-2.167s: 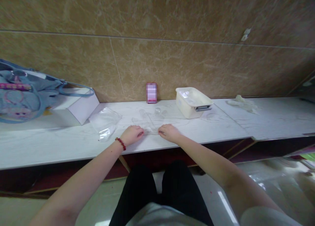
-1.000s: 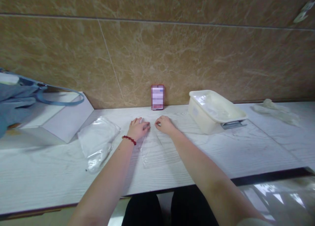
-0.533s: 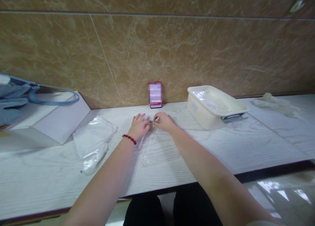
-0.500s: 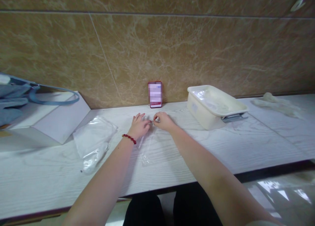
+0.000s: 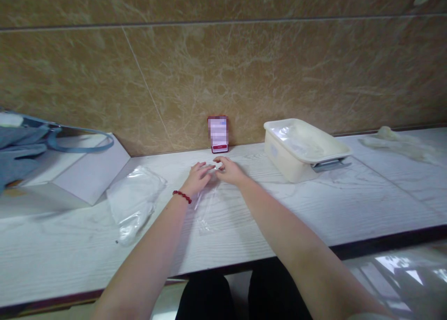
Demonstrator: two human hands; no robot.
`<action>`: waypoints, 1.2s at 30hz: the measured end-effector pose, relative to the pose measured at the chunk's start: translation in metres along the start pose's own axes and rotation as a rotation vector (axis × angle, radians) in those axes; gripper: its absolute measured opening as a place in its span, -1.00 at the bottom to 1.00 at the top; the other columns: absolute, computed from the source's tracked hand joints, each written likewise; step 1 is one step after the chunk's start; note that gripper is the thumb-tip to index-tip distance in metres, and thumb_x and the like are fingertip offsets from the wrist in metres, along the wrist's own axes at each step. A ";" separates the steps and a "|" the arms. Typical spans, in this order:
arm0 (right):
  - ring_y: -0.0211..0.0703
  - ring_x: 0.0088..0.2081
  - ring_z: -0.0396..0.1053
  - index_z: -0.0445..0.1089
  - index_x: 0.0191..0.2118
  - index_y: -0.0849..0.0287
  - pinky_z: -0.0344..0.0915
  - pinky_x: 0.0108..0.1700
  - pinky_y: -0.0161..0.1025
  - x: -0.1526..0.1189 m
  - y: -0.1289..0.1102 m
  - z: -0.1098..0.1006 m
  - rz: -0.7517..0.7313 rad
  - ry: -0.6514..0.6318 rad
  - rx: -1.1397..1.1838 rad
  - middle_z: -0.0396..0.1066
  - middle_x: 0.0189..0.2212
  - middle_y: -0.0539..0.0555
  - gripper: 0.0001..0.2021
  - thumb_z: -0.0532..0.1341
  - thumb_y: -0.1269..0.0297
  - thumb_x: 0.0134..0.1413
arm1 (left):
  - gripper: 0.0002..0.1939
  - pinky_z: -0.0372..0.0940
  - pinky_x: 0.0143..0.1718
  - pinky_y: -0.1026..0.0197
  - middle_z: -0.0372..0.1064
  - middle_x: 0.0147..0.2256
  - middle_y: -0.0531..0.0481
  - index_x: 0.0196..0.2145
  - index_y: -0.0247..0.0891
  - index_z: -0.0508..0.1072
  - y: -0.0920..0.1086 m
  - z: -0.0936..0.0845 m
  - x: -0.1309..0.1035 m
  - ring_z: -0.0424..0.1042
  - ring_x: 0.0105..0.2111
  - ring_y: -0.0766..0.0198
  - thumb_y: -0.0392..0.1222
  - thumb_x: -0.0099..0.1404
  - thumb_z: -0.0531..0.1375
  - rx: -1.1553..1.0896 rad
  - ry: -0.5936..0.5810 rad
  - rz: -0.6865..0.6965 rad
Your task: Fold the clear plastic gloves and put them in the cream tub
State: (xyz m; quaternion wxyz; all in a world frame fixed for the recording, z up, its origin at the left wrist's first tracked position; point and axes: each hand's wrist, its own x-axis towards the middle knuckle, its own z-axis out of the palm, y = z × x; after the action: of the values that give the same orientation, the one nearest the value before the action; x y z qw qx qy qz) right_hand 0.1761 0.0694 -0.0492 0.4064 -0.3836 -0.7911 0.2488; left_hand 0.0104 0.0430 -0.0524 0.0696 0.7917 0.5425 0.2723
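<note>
A clear plastic bag lies flat on the white wood-grain table, its far end between my two hands. My left hand, with a red bead bracelet at the wrist, has thumb and forefinger at that end of the film, the other fingers stretched out. From the right, my right hand meets it, fingers curved and holding the bag's edge; a small gap shows between forefinger and thumb. The fingertips of both hands nearly touch. The thin film between them is hard to make out.
A phone leans on the tiled wall. Right of it stands a cream plastic bin with clear film inside. Crumpled translucent plastic lies farther right. Left are a stack of clear bags, a white box and a blue fabric bag.
My right forefinger has lifted away from the thumb, opening the earlier pinch a little. My left fingers have straightened slightly. The bag lies nearly where it was.
</note>
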 end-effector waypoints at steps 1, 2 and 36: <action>-0.41 -0.45 0.23 0.17 -0.11 0.15 0.24 -0.30 -0.35 0.000 0.000 0.000 0.003 0.005 0.011 0.22 -0.18 0.04 -0.59 0.14 0.42 -0.20 | -0.64 -0.04 0.06 -0.05 0.15 0.00 -0.12 -0.09 -0.18 0.35 0.000 0.000 0.000 0.07 0.05 0.14 -0.16 0.17 -0.02 -0.008 0.012 0.019; -0.42 -0.46 0.23 0.16 -0.10 0.15 0.24 -0.30 -0.34 0.000 0.001 0.000 0.004 0.009 0.017 0.22 -0.18 0.04 -0.57 0.13 0.44 -0.21 | -0.64 -0.03 0.06 -0.02 0.17 -0.01 -0.12 -0.09 -0.20 0.35 0.001 0.000 0.000 0.09 0.04 0.15 -0.17 0.16 -0.01 -0.016 0.026 0.036; -0.36 -0.43 0.24 0.17 -0.21 0.15 0.19 -0.31 -0.38 0.002 0.006 0.001 -0.026 0.021 0.073 0.24 -0.53 -0.13 -0.67 0.09 0.50 -0.21 | -0.76 0.09 -0.02 0.12 0.29 -0.17 -0.06 -0.39 -0.19 0.50 -0.008 -0.015 0.040 0.25 -0.12 0.18 -0.16 0.03 0.07 0.190 -0.196 0.184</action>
State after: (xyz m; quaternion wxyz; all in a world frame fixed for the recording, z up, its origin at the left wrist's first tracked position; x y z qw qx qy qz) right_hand 0.1772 0.0739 -0.0531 0.4318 -0.3606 -0.7821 0.2680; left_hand 0.0067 0.0794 -0.0286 0.0216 0.8638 0.4817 0.1465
